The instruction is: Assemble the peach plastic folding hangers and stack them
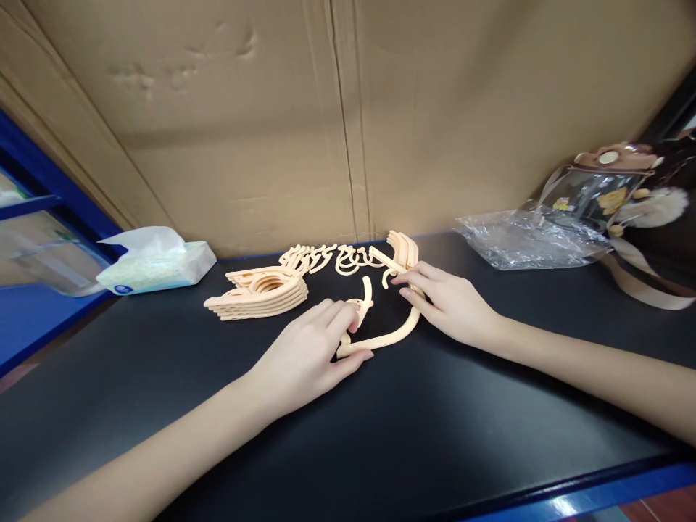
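A pale peach plastic piece (388,338), bent like a clothes hanger's arm, lies low over the black table between my hands. My left hand (307,351) is closed on its left end, thumb below and fingers above. A short curved strip (367,293), like part of a hanger hook, sticks up beside those fingertips; its lower end is partly hidden. My right hand (454,301) pinches the piece's far right end, where the fingertips cover the contact. Just behind these fingers are a straight peach bar (383,259) and a small stack of curved peach pieces (403,249).
A stack of peach hanger pieces (261,296) lies left of my hands, with several loose hooks (348,259) behind. A tissue box (163,264) stands at the left. Crumpled clear plastic (527,235) and a transparent bag (592,192) are at the right. Cardboard (244,130) walls the back.
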`<state>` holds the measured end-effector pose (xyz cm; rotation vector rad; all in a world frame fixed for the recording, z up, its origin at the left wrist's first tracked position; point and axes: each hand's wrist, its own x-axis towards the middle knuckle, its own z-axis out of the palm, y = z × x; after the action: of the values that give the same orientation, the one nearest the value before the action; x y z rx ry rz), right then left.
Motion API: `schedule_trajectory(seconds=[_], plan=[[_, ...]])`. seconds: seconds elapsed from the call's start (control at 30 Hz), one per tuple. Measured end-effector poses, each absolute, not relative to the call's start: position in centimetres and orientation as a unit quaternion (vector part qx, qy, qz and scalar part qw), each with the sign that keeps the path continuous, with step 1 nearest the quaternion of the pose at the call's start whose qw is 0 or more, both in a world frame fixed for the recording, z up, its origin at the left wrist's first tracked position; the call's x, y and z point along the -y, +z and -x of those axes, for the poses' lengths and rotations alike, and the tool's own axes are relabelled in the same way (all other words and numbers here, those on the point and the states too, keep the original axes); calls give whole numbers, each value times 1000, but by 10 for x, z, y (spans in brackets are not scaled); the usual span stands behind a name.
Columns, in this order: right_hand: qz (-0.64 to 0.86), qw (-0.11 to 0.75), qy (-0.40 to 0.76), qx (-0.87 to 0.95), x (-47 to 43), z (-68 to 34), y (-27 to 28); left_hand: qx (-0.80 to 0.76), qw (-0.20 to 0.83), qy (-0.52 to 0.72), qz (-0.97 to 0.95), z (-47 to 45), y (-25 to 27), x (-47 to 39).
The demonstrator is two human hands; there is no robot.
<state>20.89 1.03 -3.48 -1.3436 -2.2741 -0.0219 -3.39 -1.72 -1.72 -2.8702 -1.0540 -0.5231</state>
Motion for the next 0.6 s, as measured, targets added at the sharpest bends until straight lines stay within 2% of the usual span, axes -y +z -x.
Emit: schedule_trajectory(seconds=[0.23, 0.6], plan=[[467, 273, 2, 841, -10, -208, -34, 317, -29, -135, 938, 29, -17, 24], [452, 274, 27, 848, -11, -210, -35, 299, -45, -148, 942, 31, -16, 22]])
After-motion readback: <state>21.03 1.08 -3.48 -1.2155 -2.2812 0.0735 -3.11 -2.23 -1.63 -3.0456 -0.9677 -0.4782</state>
